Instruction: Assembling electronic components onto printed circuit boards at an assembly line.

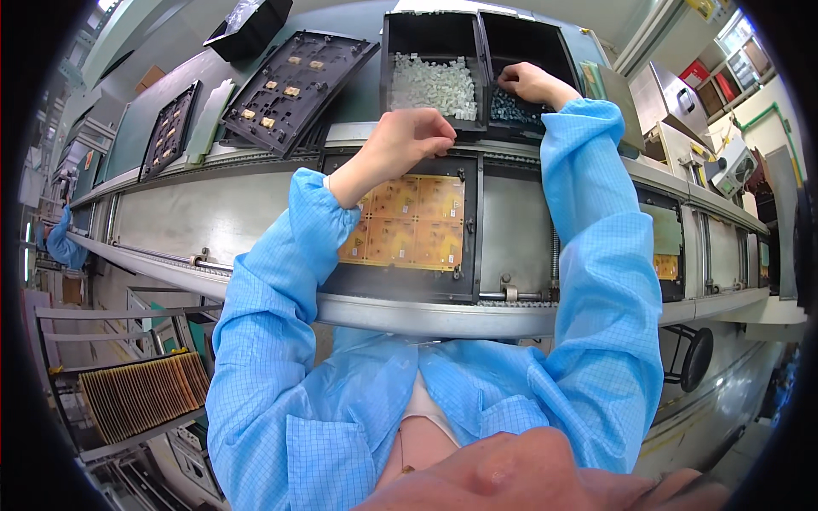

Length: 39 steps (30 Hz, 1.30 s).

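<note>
My left hand (396, 146) hangs above the far edge of a yellow-orange circuit board panel (415, 223), its fingers curled together; whatever they hold is hidden. The panel lies in a black frame (400, 286) on the conveyor. Just beyond that hand stands a black bin (430, 36) with many small whitish translucent parts (433, 85). My right hand (535, 86) reaches into the neighbouring black bin (524, 43), fingertips bent together over small dark blue parts (511, 109). Too little shows between those fingers to name a piece.
Left of the bins a black fixture tray (298, 85) with several small tan pieces leans on the bench, and a smaller tray (169, 132) lies farther left. The conveyor rail (443, 317) runs before me. A rack of boards (145, 396) stands at lower left, a black stool (697, 359) at right.
</note>
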### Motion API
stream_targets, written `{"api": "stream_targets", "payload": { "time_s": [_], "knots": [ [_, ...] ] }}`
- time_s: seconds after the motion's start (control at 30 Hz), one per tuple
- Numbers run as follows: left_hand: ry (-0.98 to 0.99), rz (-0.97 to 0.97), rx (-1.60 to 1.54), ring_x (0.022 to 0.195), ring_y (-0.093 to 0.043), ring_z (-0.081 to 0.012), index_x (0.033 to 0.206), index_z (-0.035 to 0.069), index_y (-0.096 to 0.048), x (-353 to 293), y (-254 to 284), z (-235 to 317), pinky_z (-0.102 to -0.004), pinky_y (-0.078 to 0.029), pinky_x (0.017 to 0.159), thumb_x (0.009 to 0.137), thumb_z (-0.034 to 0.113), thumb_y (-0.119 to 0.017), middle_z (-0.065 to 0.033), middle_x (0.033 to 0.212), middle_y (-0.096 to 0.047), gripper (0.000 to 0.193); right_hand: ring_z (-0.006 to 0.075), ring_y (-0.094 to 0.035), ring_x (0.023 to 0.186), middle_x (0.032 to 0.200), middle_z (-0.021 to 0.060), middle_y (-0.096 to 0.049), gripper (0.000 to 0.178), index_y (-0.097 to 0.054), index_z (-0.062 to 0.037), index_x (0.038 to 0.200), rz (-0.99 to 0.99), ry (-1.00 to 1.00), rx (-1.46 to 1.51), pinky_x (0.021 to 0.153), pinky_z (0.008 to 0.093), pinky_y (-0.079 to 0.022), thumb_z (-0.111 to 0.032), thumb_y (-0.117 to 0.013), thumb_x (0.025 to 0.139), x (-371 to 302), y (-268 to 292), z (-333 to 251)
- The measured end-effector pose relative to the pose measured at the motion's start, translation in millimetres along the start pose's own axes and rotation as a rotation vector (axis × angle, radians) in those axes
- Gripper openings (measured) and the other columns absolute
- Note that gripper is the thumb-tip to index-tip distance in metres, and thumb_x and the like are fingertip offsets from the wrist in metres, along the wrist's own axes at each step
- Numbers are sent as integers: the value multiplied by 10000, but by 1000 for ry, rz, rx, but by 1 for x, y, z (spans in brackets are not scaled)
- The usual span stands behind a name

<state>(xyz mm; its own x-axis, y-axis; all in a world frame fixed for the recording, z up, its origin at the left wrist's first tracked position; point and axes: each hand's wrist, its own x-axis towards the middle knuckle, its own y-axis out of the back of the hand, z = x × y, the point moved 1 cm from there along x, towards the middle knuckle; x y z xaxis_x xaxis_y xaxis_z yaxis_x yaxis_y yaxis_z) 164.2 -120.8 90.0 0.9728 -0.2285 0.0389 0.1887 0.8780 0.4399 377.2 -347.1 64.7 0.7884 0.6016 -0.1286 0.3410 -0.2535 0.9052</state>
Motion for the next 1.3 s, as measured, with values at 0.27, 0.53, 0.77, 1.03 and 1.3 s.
{"api": "stream_targets", "payload": {
  "time_s": [0.27, 0.53, 0.77, 1.03, 1.3],
  "knots": [
    [44, -54, 100, 817, -673, -110, 968, 20, -755, 5, -8, 1, -267, -543, 772, 838, 79, -728, -53, 911, -731, 145, 265, -700, 915, 967, 136, -733, 167, -731, -31, 1022, 141, 145, -24, 832, 351, -550, -72, -659, 877, -42, 8, -15],
    [20, -135, 173, 872, -701, -195, 1002, 21, -753, 12, -20, -12, -303, -547, 814, 809, 103, -709, -100, 945, -739, 215, 342, -670, 845, 867, 134, -708, 141, -726, -71, 965, 533, 178, -267, 775, 409, -543, -179, -668, 896, -59, -6, -10],
    [-310, -73, 492, 812, -707, -258, 954, 33, -716, 14, -31, -34, -339, -563, 739, 795, 9, -668, -134, 878, -726, 168, 268, -625, 801, 822, 107, -672, 133, -740, -76, 970, 787, 311, -23, 710, 357, -492, -162, -686, 884, -106, -21, -47],
    [-241, -108, 765, 800, -694, -312, 929, 35, -647, 6, -37, -23, -404, -556, 716, 789, 28, -643, -120, 846, -715, 140, 212, -624, 788, 839, 95, -687, 119, -737, -43, 963, 714, 295, 212, 684, 313, -492, -114, -703, 872, -168, -55, -89],
    [-222, -177, 962, 866, -681, -371, 1032, 42, -649, 9, -44, -9, -431, -547, 755, 798, 184, -673, -180, 876, -699, 276, 191, -629, 762, 833, 89, -685, 128, -742, -43, 976, 682, 250, 277, 667, 294, -495, -118, -708, 878, -177, -69, -88]
  ]
}}
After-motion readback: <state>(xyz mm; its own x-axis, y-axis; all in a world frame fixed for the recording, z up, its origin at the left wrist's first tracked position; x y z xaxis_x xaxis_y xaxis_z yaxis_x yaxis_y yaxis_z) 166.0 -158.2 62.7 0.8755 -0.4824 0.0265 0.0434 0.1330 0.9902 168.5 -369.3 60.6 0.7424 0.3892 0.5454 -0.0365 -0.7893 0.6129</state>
